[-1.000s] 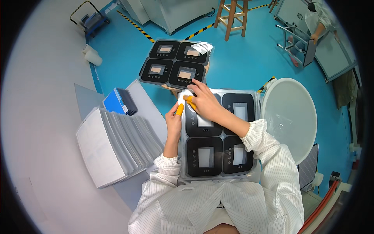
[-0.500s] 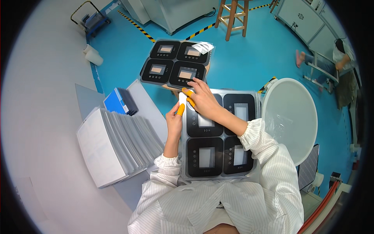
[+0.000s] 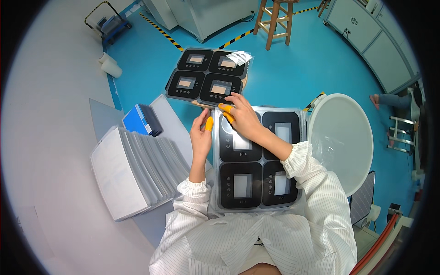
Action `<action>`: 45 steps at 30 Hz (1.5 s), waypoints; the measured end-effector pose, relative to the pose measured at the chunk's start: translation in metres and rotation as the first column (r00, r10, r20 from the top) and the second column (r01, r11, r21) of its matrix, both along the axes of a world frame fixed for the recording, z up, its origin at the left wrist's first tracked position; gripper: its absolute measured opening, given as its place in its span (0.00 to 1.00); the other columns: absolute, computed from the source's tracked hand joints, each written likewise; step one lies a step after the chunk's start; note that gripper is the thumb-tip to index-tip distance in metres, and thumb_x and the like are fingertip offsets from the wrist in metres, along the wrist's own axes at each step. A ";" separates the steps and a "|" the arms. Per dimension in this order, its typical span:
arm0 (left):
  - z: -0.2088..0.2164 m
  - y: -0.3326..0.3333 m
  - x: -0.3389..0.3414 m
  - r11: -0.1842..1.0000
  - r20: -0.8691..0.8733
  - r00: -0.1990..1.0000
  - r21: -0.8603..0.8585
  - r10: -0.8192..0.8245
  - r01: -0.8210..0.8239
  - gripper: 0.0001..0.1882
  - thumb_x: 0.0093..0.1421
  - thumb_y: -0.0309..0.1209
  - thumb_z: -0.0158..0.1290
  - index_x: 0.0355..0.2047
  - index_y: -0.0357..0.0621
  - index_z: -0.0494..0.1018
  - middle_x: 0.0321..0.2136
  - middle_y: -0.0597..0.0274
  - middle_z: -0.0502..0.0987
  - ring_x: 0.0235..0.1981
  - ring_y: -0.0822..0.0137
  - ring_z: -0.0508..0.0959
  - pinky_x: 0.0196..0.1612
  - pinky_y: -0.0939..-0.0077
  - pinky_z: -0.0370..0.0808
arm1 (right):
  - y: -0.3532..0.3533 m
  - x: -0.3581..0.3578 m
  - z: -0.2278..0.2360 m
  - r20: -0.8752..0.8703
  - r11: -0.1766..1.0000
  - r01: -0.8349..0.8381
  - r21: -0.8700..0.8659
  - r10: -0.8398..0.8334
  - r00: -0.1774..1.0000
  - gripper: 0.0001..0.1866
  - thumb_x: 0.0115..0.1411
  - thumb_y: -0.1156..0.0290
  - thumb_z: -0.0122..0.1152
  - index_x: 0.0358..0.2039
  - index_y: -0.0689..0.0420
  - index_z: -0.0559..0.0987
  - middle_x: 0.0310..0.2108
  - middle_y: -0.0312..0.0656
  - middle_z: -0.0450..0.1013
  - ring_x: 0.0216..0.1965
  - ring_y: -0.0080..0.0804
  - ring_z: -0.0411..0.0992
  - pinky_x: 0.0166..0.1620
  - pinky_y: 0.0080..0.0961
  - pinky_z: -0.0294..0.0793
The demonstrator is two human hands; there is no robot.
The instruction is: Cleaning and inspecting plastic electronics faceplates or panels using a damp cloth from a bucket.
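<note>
A stack of clear-wrapped sheets [image 3: 263, 161] lies in front of me, its top sheet bearing black panels with rounded corners and pale windows. My right hand [image 3: 245, 120] reaches over its far left corner. Yellow finger cots cover its thumb and index finger, which are pinched close together there; what they hold, if anything, is hidden. The other fingers stretch forward. Beside the stack's left edge, my left hand [image 3: 200, 137] is raised with fingers loosely apart and holds nothing visible. It too wears a yellow finger cot. Just beyond rests a second set of black panels [image 3: 203, 73] on a stool.
At left stands a thick stack of white-edged sheets [image 3: 133, 174] with a blue box [image 3: 137, 120] behind it. A large pale round bin [image 3: 343, 142] is close at right. Farther off are a wooden stool [image 3: 275, 25], a trolley [image 3: 110, 27] and a person's leg [image 3: 392, 101].
My left hand has moved left, off the corner, and its fingers have loosened. The white strip near it no longer shows. My right hand has barely shifted. The person at far right has moved.
</note>
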State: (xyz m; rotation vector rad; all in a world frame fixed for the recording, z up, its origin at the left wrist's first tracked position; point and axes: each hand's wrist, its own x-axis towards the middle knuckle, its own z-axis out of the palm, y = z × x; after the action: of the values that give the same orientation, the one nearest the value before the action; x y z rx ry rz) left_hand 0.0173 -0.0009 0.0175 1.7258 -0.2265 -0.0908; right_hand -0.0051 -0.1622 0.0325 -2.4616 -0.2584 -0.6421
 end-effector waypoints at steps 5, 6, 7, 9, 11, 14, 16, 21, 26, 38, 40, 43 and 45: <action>0.012 -0.008 0.006 0.991 0.087 0.996 0.137 -0.001 -0.011 0.25 0.47 0.13 0.40 0.47 0.37 0.66 0.43 0.54 0.69 0.45 0.64 0.70 0.47 0.78 0.67 | 0.005 0.014 0.005 0.109 0.988 -0.033 -0.149 0.049 0.993 0.10 0.45 0.75 0.56 0.30 0.61 0.78 0.41 0.43 0.68 0.52 0.42 0.59 0.52 0.33 0.60; 0.011 -0.009 0.005 0.993 0.070 0.997 0.113 0.022 -0.029 0.25 0.45 0.12 0.39 0.46 0.37 0.67 0.43 0.54 0.69 0.45 0.64 0.70 0.48 0.77 0.67 | 0.005 0.018 0.006 0.126 0.964 -0.053 -0.259 0.088 0.988 0.08 0.44 0.75 0.54 0.27 0.63 0.77 0.39 0.44 0.68 0.51 0.40 0.60 0.52 0.31 0.61; 0.010 -0.009 0.005 0.993 0.073 0.997 0.114 0.018 -0.026 0.25 0.45 0.12 0.39 0.46 0.37 0.67 0.43 0.54 0.69 0.45 0.64 0.70 0.48 0.77 0.67 | 0.006 0.022 0.007 0.128 0.965 -0.049 -0.258 0.084 0.988 0.08 0.44 0.75 0.54 0.27 0.63 0.77 0.39 0.44 0.68 0.51 0.40 0.60 0.52 0.31 0.61; 0.008 -0.007 0.002 0.998 0.057 0.997 0.042 0.047 -0.050 0.25 0.45 0.12 0.39 0.46 0.36 0.67 0.42 0.54 0.69 0.45 0.65 0.70 0.48 0.77 0.67 | 0.009 0.027 0.008 0.115 0.889 -0.105 -0.445 0.173 0.978 0.08 0.43 0.75 0.52 0.24 0.65 0.76 0.39 0.45 0.68 0.50 0.40 0.61 0.50 0.30 0.63; 0.002 -0.003 0.002 0.999 0.086 0.995 -0.003 0.042 -0.042 0.24 0.46 0.12 0.39 0.45 0.36 0.67 0.42 0.54 0.69 0.44 0.65 0.71 0.48 0.77 0.66 | 0.010 0.025 0.008 0.135 0.885 -0.128 -0.449 0.208 0.969 0.08 0.42 0.75 0.52 0.22 0.67 0.74 0.39 0.46 0.67 0.49 0.40 0.62 0.49 0.29 0.63; 0.002 0.004 0.000 0.996 0.116 0.991 -0.062 0.069 -0.062 0.22 0.47 0.12 0.40 0.44 0.35 0.68 0.41 0.55 0.70 0.44 0.66 0.71 0.49 0.78 0.66 | 0.008 0.009 0.008 0.150 0.930 -0.187 -0.317 0.244 0.958 0.08 0.41 0.76 0.52 0.22 0.68 0.73 0.39 0.47 0.66 0.47 0.40 0.62 0.48 0.29 0.64; 0.003 0.008 0.000 0.994 0.127 0.987 -0.061 0.103 -0.095 0.22 0.47 0.11 0.41 0.43 0.36 0.69 0.40 0.56 0.71 0.43 0.67 0.72 0.48 0.78 0.66 | 0.011 -0.010 0.005 0.142 0.948 -0.211 -0.238 0.249 0.958 0.08 0.42 0.75 0.52 0.21 0.68 0.73 0.39 0.48 0.66 0.47 0.40 0.62 0.47 0.29 0.64; -0.002 0.010 0.004 0.998 0.091 0.994 -0.024 0.058 -0.056 0.20 0.49 0.13 0.42 0.43 0.36 0.69 0.40 0.56 0.72 0.43 0.68 0.72 0.48 0.79 0.66 | 0.006 -0.004 0.006 0.185 0.978 -0.086 -0.191 0.122 0.975 0.09 0.43 0.75 0.52 0.26 0.67 0.74 0.40 0.47 0.65 0.48 0.41 0.61 0.48 0.29 0.63; -0.006 -0.001 -0.006 0.974 -0.150 0.987 -0.208 0.056 -0.087 0.19 0.55 0.20 0.43 0.49 0.39 0.64 0.45 0.57 0.68 0.43 0.70 0.71 0.44 0.80 0.67 | 0.007 0.006 0.007 0.120 0.946 -0.062 -0.317 0.105 0.987 0.11 0.46 0.74 0.51 0.30 0.66 0.75 0.43 0.49 0.65 0.49 0.43 0.60 0.51 0.32 0.61; -0.016 -0.011 -0.010 0.958 -0.245 0.969 -0.283 -0.037 -0.035 0.19 0.57 0.21 0.41 0.51 0.33 0.60 0.45 0.54 0.67 0.46 0.70 0.68 0.49 0.82 0.63 | 0.007 0.008 0.007 0.071 0.946 -0.048 -0.321 0.074 0.995 0.12 0.47 0.73 0.54 0.33 0.63 0.77 0.42 0.47 0.66 0.52 0.43 0.59 0.51 0.32 0.62; -0.008 -0.014 -0.013 0.956 -0.266 0.963 -0.291 -0.032 -0.048 0.19 0.57 0.21 0.40 0.51 0.33 0.59 0.45 0.54 0.68 0.46 0.70 0.68 0.49 0.82 0.63 | 0.006 0.001 0.005 0.052 0.935 -0.062 -0.350 0.086 0.995 0.12 0.47 0.73 0.55 0.34 0.62 0.77 0.43 0.48 0.66 0.51 0.43 0.59 0.50 0.33 0.62; -0.005 -0.014 -0.014 0.954 -0.271 0.962 -0.295 -0.035 -0.048 0.19 0.57 0.21 0.39 0.51 0.34 0.59 0.45 0.54 0.68 0.46 0.70 0.68 0.49 0.82 0.63 | 0.000 -0.009 0.003 0.043 0.956 -0.083 -0.280 0.099 0.994 0.12 0.46 0.73 0.55 0.33 0.60 0.77 0.43 0.47 0.66 0.51 0.42 0.60 0.50 0.33 0.62; -0.006 -0.015 -0.014 0.956 -0.255 0.966 -0.291 -0.049 -0.029 0.19 0.57 0.20 0.38 0.51 0.34 0.59 0.45 0.55 0.68 0.45 0.70 0.68 0.49 0.82 0.64 | 0.001 -0.006 0.003 0.082 0.975 -0.059 -0.213 0.078 0.994 0.11 0.46 0.73 0.54 0.31 0.60 0.78 0.42 0.47 0.66 0.50 0.42 0.60 0.50 0.33 0.62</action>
State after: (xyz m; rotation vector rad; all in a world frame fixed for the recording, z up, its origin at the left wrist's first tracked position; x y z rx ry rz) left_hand 0.0036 -0.0154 0.0114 1.3995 -0.0502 -0.2765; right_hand -0.0107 -0.1612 0.0354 -2.6143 -0.4671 -0.7303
